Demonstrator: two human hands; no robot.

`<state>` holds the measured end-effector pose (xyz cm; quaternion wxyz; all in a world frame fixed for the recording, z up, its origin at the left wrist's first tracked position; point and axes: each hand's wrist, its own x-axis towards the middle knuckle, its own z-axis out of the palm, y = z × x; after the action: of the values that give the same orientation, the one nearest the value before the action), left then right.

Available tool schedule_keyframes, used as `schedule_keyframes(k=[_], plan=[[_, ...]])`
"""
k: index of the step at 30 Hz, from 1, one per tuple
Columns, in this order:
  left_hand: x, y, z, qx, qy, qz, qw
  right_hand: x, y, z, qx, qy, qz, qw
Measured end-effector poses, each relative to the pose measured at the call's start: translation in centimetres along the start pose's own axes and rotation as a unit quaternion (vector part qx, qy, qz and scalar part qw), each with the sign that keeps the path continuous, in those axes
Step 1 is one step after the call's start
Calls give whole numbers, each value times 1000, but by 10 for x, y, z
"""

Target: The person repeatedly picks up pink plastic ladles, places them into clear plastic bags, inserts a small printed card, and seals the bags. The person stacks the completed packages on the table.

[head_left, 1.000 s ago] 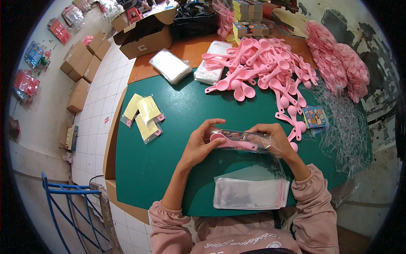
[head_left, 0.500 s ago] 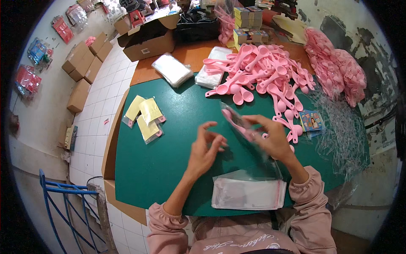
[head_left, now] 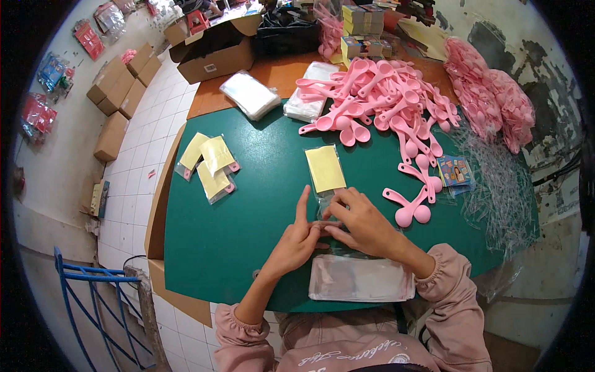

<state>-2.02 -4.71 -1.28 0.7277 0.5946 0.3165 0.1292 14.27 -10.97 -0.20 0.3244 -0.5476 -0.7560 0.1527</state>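
A clear plastic bag with a yellow card [head_left: 325,168] inside lies face up on the green tabletop, just beyond my hands. My left hand [head_left: 294,243] pinches the bag's near end between the thumb and curled fingers, its index finger stretched out along the bag's left side. At the same end my right hand [head_left: 364,224] closes its bent fingers on the clear film, touching the left thumb. Part of the near end is hidden under the fingers. A stack of flat clear bags [head_left: 362,279] lies right below my hands at the table's near edge.
Several filled bags with yellow cards [head_left: 215,156] lie at the left. Loose pink measuring spoons [head_left: 396,102] are heaped at the far right, with a few spoons [head_left: 412,211] nearer. Small printed cards [head_left: 455,172] and crumpled clear strips [head_left: 496,192] lie right. Bag stacks [head_left: 250,96] sit at the back.
My right hand has brought the bag down from mid-air onto the table, its yellow side now up. My left hand has moved in to meet it at the near end.
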Motion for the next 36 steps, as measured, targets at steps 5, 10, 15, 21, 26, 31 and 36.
schedule_keyframes(k=[5,10,15,21,26,31,36], plan=[[1,-3,1,282,19,131,950,-2,11,8,57,-15,28,998],[9,-13,-3,139,54,107,983,-2,7,2,10,-65,14,998],[22,-22,-9,95,92,66,989,-4,3,12,-48,-57,-37,997],[24,-10,0,125,143,39,981,-8,10,1,18,-91,-42,995],[24,-17,-13,-53,61,21,997,-19,53,-81,281,-143,33,948],[21,1,-7,-132,49,-33,990,-95,149,-218,-168,48,424,889],[22,-10,-4,33,30,23,999,-88,134,-186,-433,213,105,869]])
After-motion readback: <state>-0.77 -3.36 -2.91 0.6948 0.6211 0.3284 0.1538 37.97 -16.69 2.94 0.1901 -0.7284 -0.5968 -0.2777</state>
